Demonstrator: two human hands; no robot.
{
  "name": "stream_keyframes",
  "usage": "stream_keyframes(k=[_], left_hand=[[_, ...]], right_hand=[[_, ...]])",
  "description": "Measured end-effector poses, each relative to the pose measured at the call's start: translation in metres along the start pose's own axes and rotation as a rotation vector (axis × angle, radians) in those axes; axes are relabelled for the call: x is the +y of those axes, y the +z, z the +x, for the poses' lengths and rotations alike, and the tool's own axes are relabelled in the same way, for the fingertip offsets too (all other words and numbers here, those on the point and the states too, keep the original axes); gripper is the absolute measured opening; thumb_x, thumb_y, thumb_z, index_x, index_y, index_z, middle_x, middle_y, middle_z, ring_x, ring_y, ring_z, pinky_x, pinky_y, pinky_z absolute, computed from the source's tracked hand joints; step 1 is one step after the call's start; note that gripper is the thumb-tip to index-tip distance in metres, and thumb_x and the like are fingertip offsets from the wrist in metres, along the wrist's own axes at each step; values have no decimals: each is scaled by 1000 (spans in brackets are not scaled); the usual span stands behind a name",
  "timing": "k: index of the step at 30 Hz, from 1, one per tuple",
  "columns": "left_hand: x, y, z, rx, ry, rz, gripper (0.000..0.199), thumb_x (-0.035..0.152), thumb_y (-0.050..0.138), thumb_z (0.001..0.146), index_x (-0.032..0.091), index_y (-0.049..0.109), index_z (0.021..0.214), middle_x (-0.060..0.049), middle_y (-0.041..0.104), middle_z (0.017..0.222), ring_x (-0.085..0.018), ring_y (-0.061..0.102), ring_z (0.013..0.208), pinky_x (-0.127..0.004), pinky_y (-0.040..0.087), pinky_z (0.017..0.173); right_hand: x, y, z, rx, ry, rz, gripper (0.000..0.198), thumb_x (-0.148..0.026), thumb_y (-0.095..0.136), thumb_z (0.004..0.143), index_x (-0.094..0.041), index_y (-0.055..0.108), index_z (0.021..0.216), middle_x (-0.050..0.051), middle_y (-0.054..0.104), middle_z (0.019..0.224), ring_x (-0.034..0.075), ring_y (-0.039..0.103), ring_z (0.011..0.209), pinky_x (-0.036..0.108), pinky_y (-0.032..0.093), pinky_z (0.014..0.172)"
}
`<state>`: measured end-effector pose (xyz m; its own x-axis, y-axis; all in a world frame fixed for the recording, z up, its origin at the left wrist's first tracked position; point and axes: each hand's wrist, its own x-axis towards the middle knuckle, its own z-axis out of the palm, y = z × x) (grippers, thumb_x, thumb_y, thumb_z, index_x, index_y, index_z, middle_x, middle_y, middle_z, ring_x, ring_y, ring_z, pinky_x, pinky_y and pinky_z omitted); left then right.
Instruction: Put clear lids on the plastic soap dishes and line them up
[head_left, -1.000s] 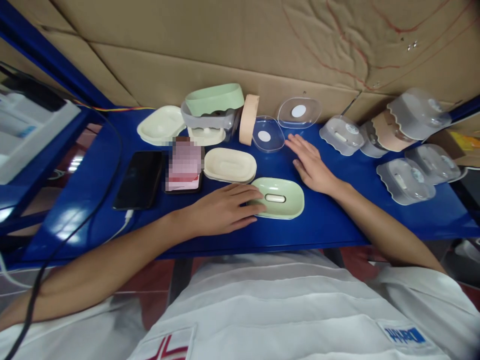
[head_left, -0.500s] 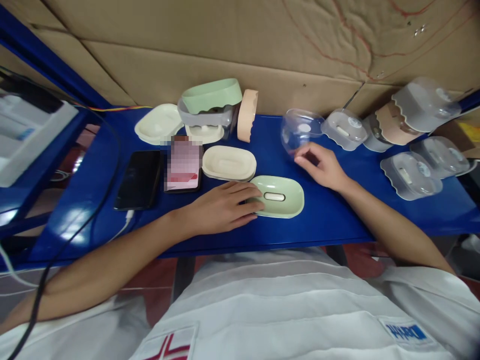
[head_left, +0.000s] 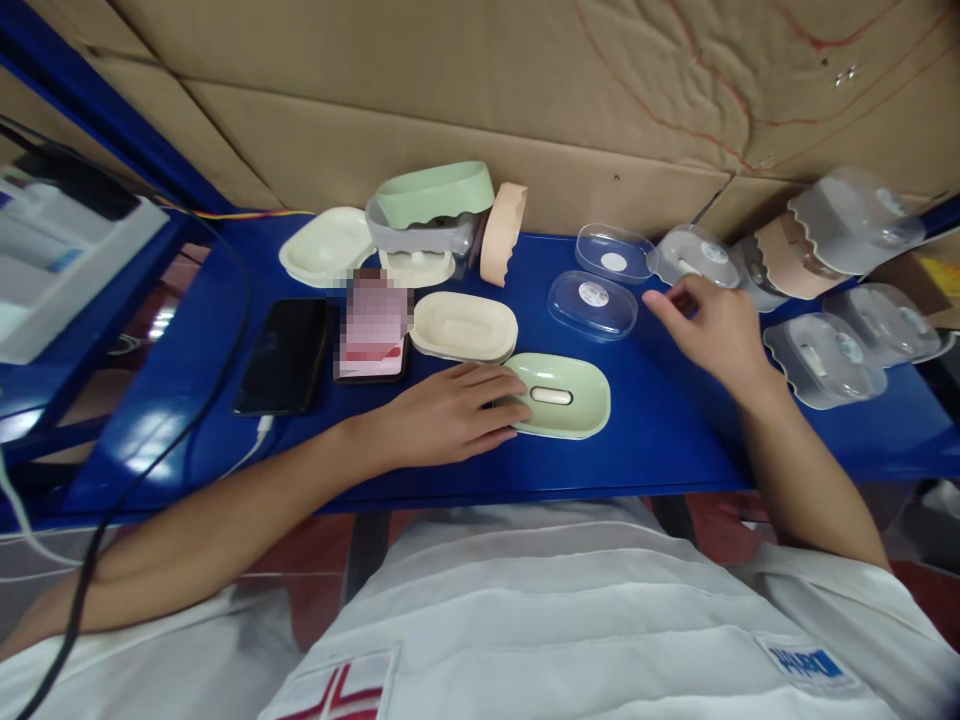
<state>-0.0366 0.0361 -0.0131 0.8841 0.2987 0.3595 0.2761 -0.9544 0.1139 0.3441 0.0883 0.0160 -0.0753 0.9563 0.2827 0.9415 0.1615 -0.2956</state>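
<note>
My left hand (head_left: 450, 410) rests flat on the blue table (head_left: 660, 440), its fingers touching the left edge of a pale green soap dish (head_left: 561, 396). My right hand (head_left: 712, 325) hovers further right with fingers loosely curled and nothing in it, close to a grey lidded soap box (head_left: 691, 255). Two clear plastic lids with white stickers lie between the hands: one near the green dish (head_left: 592, 304), one behind it (head_left: 613, 253). A cream soap dish (head_left: 463, 327) sits just behind my left hand.
Two phones (head_left: 285, 355) (head_left: 373, 335) lie at the left, one with a cable. A stack of green, grey and cream dishes (head_left: 427, 220) and a peach dish (head_left: 501, 232) stand against the cardboard wall. Several grey lidded boxes (head_left: 825, 355) crowd the right end.
My right hand lifted a clear lid from the table, set it down nearer the green dish, then moved right toward the grey box. My left hand stayed on the green dish.
</note>
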Motion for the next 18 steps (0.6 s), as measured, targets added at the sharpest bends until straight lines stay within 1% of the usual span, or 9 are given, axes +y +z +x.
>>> stream_keyframes(k=[2, 4, 6, 8, 10, 12, 15, 17, 18], left_hand=[[0, 0, 0, 4, -6, -22, 18, 23, 63, 107, 21, 74, 122, -11, 75, 130, -27, 69, 127, -44, 57, 115], [0, 0, 0, 7, -15, -31, 18, 23, 64, 106, 22, 74, 122, -11, 75, 130, -27, 69, 128, -44, 56, 117], [0, 0, 0, 9, -18, -23, 19, 23, 64, 106, 21, 74, 122, -11, 75, 130, -27, 69, 128, -44, 56, 117], [0, 1, 0, 2, -11, -3, 18, 23, 64, 107, 21, 74, 121, -11, 75, 129, -27, 69, 127, -45, 56, 116], [0, 1, -1, -3, -10, 20, 17, 24, 63, 107, 20, 72, 121, -11, 75, 128, -27, 70, 125, -46, 58, 113], [0, 1, -1, 26, -45, 39, 21, 24, 63, 107, 20, 69, 127, -14, 72, 134, -29, 69, 128, -47, 59, 111], [-1, 0, -1, 133, -118, 42, 43, 25, 70, 103, 22, 59, 144, -21, 55, 157, -36, 57, 145, -54, 56, 115], [-1, 0, -1, 179, -141, 23, 58, 26, 74, 99, 25, 51, 152, -23, 46, 164, -39, 49, 153, -58, 53, 118], [-1, 1, -1, 178, -148, 5, 63, 26, 75, 99, 26, 48, 155, -23, 46, 164, -39, 49, 153, -59, 52, 119]], right_hand=[[-11, 7, -7, 28, -210, 2, 61, -73, 58, 100, -23, 71, 132, 16, 75, 133, 41, 71, 123, 58, 58, 102], [-18, 19, -10, -55, -361, -2, 69, -68, 62, 101, -24, 57, 154, 18, 59, 158, 43, 58, 143, 62, 51, 114], [-20, 30, -10, -118, -385, 6, 71, -64, 64, 101, -22, 54, 157, 20, 55, 159, 43, 57, 143, 62, 51, 114], [-18, 36, -7, -128, -350, 66, 65, -61, 66, 100, -21, 58, 151, 20, 61, 148, 40, 65, 130, 59, 56, 108], [-17, 35, -5, -96, -330, 176, 59, -60, 70, 98, -23, 63, 144, 16, 65, 137, 36, 69, 120, 55, 59, 104], [-20, 28, -8, -106, -350, 314, 55, -59, 69, 100, -27, 63, 144, 13, 67, 134, 33, 70, 118, 52, 61, 101], [-35, 14, -22, -230, -477, 390, 62, -57, 68, 101, -31, 55, 156, 14, 61, 147, 34, 64, 133, 53, 59, 108], [-49, 8, -35, -340, -606, 319, 68, -55, 69, 102, -34, 49, 164, 14, 48, 165, 37, 52, 150, 57, 52, 119], [-56, 6, -41, -383, -659, 277, 71, -53, 68, 103, -35, 45, 167, 14, 38, 173, 38, 44, 156, 59, 48, 122]])
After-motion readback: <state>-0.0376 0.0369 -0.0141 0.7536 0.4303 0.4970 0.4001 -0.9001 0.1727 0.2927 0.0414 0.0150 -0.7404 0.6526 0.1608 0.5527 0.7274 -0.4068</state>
